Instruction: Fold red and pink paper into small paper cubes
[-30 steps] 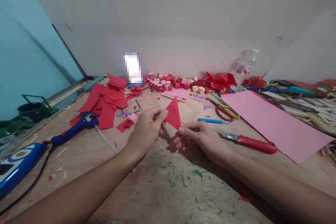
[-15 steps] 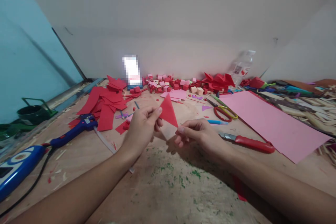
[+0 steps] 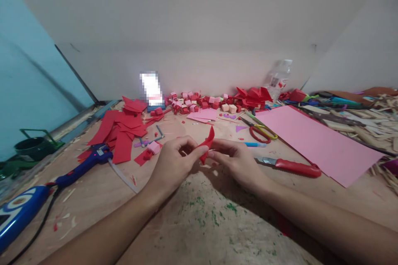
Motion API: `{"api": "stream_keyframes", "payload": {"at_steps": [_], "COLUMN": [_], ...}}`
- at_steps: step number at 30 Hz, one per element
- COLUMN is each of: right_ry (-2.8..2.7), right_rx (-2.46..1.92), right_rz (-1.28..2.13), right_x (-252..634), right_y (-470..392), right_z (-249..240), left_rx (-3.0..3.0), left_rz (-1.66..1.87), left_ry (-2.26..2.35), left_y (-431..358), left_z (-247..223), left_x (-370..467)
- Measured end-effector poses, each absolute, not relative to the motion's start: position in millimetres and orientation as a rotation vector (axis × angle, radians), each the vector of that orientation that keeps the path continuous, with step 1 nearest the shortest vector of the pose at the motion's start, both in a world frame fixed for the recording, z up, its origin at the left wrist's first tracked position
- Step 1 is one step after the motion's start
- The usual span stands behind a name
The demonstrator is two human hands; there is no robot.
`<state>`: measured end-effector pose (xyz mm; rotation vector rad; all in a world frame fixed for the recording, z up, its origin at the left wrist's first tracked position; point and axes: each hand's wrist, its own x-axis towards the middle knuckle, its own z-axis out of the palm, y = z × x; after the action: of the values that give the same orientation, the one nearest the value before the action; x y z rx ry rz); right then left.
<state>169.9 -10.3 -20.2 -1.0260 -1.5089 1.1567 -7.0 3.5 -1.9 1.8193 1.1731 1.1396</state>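
Observation:
A small folded piece of red paper [image 3: 207,145] is held up between both hands over the middle of the wooden table [image 3: 199,232]. The thumb and fingers of my left hand [image 3: 180,157] pinch it from the left. From the right, my right hand [image 3: 233,157] pinches its lower edge, with thumb and index finger nearly meeting the left thumb. The paper's upper tip points upward and curves. Parts of the paper's lower end are hidden by the fingers.
Red paper strips [image 3: 122,132] and a blue glue gun [image 3: 83,165] lie left. Small cubes [image 3: 199,102], a lit phone [image 3: 151,87] and a bottle [image 3: 280,80] stand behind. Scissors [image 3: 261,132], a red-handled cutter [image 3: 295,167] and a pink sheet [image 3: 320,140] lie right.
The red paper, earlier a flat triangle with a pale lower part, now appears turned and narrower between the fingers. Both hands are closer together. The camera view has shifted slightly.

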Motion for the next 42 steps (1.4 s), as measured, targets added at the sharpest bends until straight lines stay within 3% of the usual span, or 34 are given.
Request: {"api": "stream_keyframes", "payload": {"at_steps": [9,17,42], "right_ry": [-1.496,-1.155,-0.949], "right_rx": [-0.934,-1.041,-0.945], "right_rz": [1.468,1.416,1.597], "right_x": [165.5,170.7,176.6], "right_y": [-16.9,-9.6,-6.5], "right_z": [-16.9,-29.3,-23.0], "left_rx": [1.515,1.612,1.441], "left_rz": [0.989,1.085,1.157], "left_ry": [0.957,1.006,1.058], "left_y": [6.2,11.9,19.0], "left_z": [-2.6,-1.9,-5.5], "left_x": [-5.6,-12.6,-16.3]}}
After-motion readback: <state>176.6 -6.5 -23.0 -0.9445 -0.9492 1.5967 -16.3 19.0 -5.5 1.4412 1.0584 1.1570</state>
